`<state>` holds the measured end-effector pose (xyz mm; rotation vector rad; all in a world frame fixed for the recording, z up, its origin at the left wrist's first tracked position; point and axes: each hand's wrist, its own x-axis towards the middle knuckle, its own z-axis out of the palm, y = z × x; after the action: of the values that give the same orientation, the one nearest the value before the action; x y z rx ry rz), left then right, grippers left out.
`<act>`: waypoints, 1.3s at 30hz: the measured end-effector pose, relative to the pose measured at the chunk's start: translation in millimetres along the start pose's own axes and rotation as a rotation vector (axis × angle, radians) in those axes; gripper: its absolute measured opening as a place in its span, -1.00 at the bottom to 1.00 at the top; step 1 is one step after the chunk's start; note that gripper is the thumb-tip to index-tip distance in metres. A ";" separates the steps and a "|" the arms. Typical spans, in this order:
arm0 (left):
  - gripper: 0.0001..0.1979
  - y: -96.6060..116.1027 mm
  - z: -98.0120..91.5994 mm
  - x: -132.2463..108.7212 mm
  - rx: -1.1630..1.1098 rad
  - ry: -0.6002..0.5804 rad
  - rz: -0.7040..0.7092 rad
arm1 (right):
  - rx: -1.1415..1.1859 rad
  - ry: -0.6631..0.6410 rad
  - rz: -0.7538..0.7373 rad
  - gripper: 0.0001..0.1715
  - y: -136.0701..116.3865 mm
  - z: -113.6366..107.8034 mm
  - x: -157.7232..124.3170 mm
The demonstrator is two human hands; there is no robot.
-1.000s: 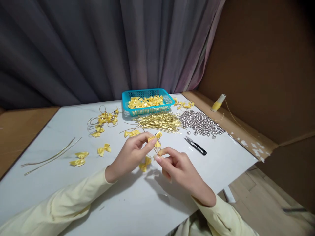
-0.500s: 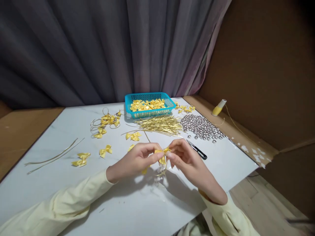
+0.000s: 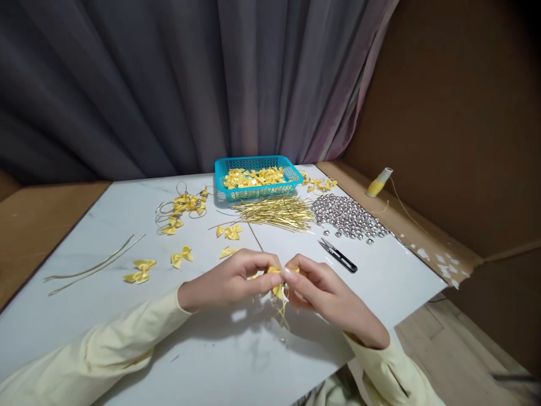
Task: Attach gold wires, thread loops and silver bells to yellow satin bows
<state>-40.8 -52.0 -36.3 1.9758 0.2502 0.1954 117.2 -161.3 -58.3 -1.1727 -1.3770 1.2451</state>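
Between my hands is a yellow ribbon bow (image 3: pixel 278 290), partly covered by fingers, with thin gold cords hanging below it. My left hand (image 3: pixel 239 277) pinches its left side between thumb and fingertips. From the other side my right hand (image 3: pixel 323 287) is closed on the same bow, the two thumbs nearly touching at its middle. Loose yellow bows (image 3: pixel 181 257) lie on the table beyond and left of my left hand. Thread snips (image 3: pixel 339 256) with black handles rest just past my right hand.
A blue basket (image 3: pixel 264 193) of yellow bows stands at the back of the white table (image 3: pixel 169 361). Before it lie gold cords (image 3: pixel 276 213) and silver beads (image 3: pixel 349 217). Bows with cord loops (image 3: pixel 186 204) are at left. A thread spool (image 3: pixel 379 182) stands at right.
Both hands have come slightly lower and closer together around the bow. My right fingers have closed in at its middle. The hanging cords now reach further down.
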 end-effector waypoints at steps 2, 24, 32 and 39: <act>-0.76 -0.3 -0.6 0.0 0.024 0.002 0.013 | 0.027 -0.024 0.006 -0.71 -0.2 -0.7 -1.1; -0.72 4.4 -0.9 0.2 0.104 -0.131 -0.009 | -0.295 -0.126 -0.094 -0.66 -6.6 -11.0 -11.5; -0.71 5.1 0.8 0.3 0.122 -0.088 -0.024 | -0.242 0.088 -0.010 -0.78 -2.7 -11.9 -16.1; -0.70 9.0 2.1 0.6 0.092 -0.045 -0.040 | -0.242 0.222 0.022 -0.81 -3.7 -1.8 -14.6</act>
<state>-39.0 -57.2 -28.8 2.0625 0.2734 0.1150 120.7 -175.7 -54.8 -1.4497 -1.3759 0.9477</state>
